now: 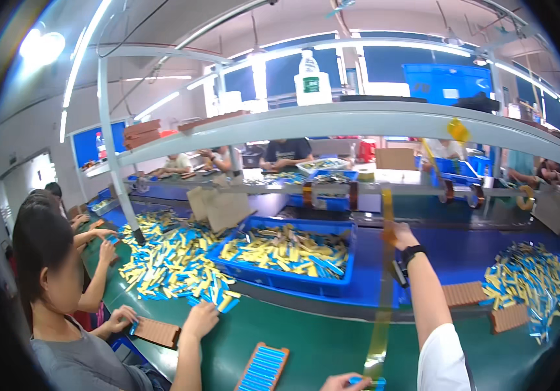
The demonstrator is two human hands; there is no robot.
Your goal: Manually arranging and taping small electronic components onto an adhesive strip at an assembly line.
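Your left hand (345, 383) grasps blue strips (376, 384) at the lower edge, by the low end of the amber tape (381, 319). Your right hand (402, 236) is up at that tape; whether it grips, I cannot tell. Left lies a filled orange tray (252, 388).

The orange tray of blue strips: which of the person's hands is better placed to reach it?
Probably the left hand, nearer the orange tray; the right hand is farther, up at the yellow tape.
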